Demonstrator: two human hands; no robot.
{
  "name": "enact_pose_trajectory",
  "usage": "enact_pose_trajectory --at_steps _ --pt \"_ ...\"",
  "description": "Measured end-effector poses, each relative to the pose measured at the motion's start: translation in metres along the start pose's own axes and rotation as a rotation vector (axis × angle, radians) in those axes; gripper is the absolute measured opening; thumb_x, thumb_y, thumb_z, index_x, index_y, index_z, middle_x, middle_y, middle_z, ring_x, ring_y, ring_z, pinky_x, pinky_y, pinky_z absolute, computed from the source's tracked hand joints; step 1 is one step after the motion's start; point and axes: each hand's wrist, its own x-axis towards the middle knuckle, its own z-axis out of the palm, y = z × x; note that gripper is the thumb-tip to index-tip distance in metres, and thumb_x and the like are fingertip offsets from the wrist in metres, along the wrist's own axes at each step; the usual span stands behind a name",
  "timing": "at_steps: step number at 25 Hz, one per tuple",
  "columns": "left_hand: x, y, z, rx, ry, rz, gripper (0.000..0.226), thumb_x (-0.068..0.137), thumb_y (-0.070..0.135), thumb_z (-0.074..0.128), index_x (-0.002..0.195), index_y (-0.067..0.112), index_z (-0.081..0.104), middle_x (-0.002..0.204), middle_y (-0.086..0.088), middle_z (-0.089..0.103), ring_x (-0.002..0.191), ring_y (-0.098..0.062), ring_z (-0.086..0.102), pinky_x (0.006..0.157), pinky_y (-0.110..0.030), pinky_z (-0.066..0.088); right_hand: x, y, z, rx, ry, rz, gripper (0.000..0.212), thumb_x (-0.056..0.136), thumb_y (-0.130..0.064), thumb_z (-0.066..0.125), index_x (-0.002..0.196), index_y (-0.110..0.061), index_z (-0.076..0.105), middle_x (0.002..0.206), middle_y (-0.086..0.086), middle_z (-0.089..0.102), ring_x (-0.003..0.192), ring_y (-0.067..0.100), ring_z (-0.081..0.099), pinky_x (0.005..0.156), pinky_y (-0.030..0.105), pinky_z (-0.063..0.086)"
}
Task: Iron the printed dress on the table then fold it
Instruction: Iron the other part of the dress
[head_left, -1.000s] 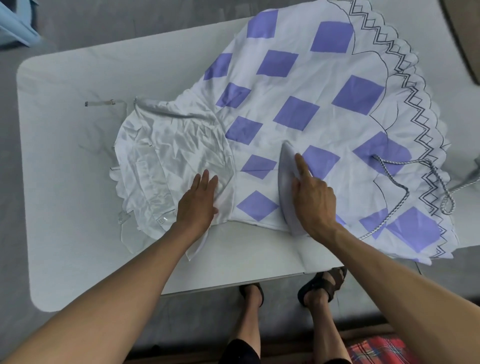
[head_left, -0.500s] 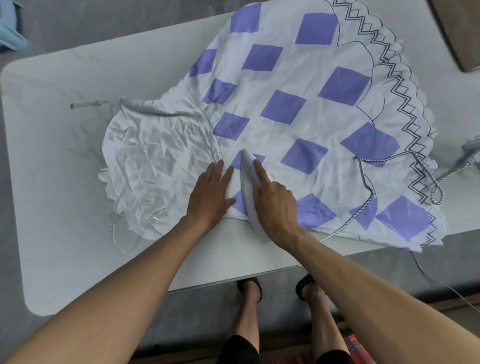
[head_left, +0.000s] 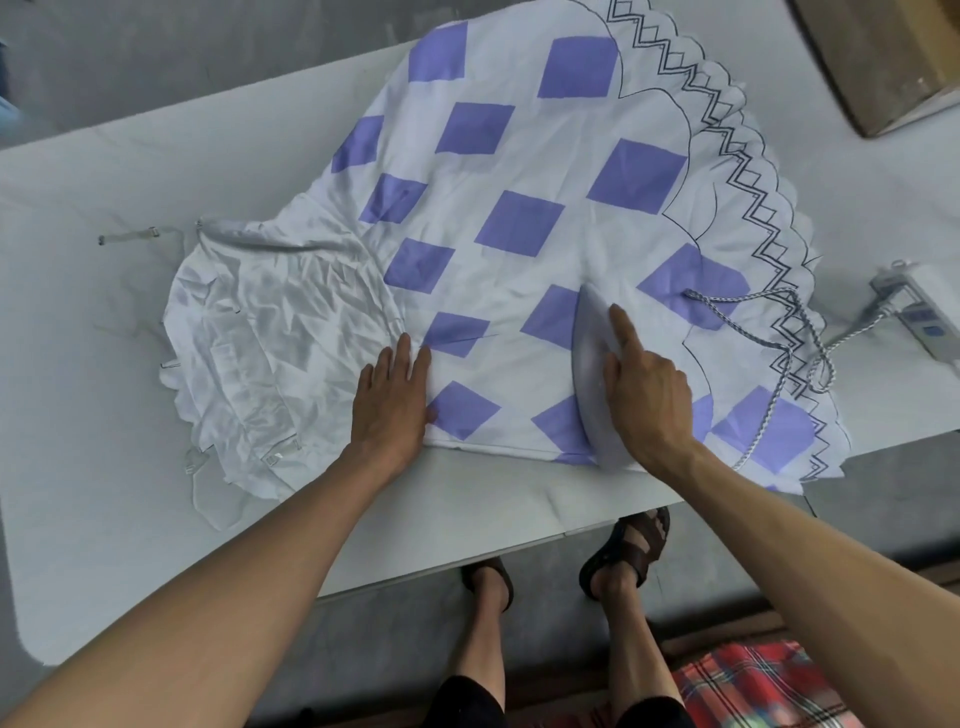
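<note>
No brand, label or legible writing could be made out anywhere; small blue marks were seen on the white power strip (head_left: 930, 312) at the table's right edge, but they were too blurred to be read.

The white printed dress with purple diamond patches (head_left: 519, 223) was laid flat across the pale grey table (head_left: 93, 364), its skirt fanned toward the far right and its near edge lying along the table's front edge; the hem was bordered by a black zigzag trim over scalloped edging; the plain white bodice at the left was heavily creased, while the patterned skirt looked smoother, with one fold line running across a purple patch near the left hand.

The left hand (head_left: 392, 402) was laid palm down on the cloth where the bodice met the skirt, fingers straight and held close together.

The right hand (head_left: 647, 397) was closed around the pale lilac iron (head_left: 589, 374), the index finger stretched forward along its top; the iron was set on the skirt near the front edge, nose pointing away; its braided blue-and-white cord (head_left: 769, 415) was looped over the hem toward the power strip.
</note>
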Motion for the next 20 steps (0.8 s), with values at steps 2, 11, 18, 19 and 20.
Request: enact_pose_trajectory --at_steps 2,11,18,19,20 --pt "-0.001 0.001 0.000 -0.010 0.004 0.006 0.079 0.093 0.033 0.060 0.153 0.017 0.011 0.163 -0.007 0.002 0.148 -0.029 0.013 0.119 -0.040 0.016 0.006 0.014 -0.009 -0.011 0.012 0.038 0.054 0.100 -0.025 0.037 0.151 -0.031 0.023 0.086 0.023 0.063 0.075 0.041 0.058 0.063 0.039 0.035" --pt "-0.008 -0.024 -0.009 -0.364 -0.011 0.063 0.075 0.092 0.015 0.062 0.153 0.012 0.018 0.162 -0.003 0.013 0.148 -0.019 0.018 0.117 -0.031 0.021 -0.018 -0.070 -0.007 0.174 -0.097 -0.167 0.056 0.100 -0.020 0.037 0.151 -0.035 0.021 0.122 0.016 0.061 0.094 0.038 0.060 0.074 0.036 0.038" --pt "-0.022 -0.046 0.002 -0.313 0.010 0.035 0.070 0.095 0.022 0.057 0.153 0.013 0.019 0.162 -0.001 0.011 0.149 -0.017 0.012 0.117 -0.034 0.021 -0.042 -0.138 0.042 0.104 -0.187 -0.298 0.056 0.100 -0.018 0.040 0.152 -0.030 0.022 0.096 0.009 0.065 0.064 0.018 0.039 0.064 0.027 0.031" --pt "-0.023 -0.046 0.001 -0.305 0.005 0.025 0.072 0.095 0.023 0.058 0.154 0.014 0.017 0.163 0.000 0.009 0.149 -0.015 0.009 0.117 -0.033 0.023 -0.042 -0.136 0.046 0.091 -0.185 -0.304 0.056 0.100 -0.017 0.040 0.152 -0.029 0.022 0.094 0.010 0.065 0.062 0.019 0.039 0.063 0.029 0.034" --pt "-0.023 -0.044 0.001 -0.296 -0.001 0.012 0.073 0.095 0.023 0.058 0.154 0.014 0.016 0.163 0.001 0.007 0.150 -0.013 0.007 0.115 -0.033 0.026 -0.042 -0.132 0.047 0.082 -0.166 -0.313 0.056 0.100 -0.016 0.040 0.152 -0.029 0.023 0.093 0.010 0.065 0.062 0.021 0.042 0.063 0.030 0.039"
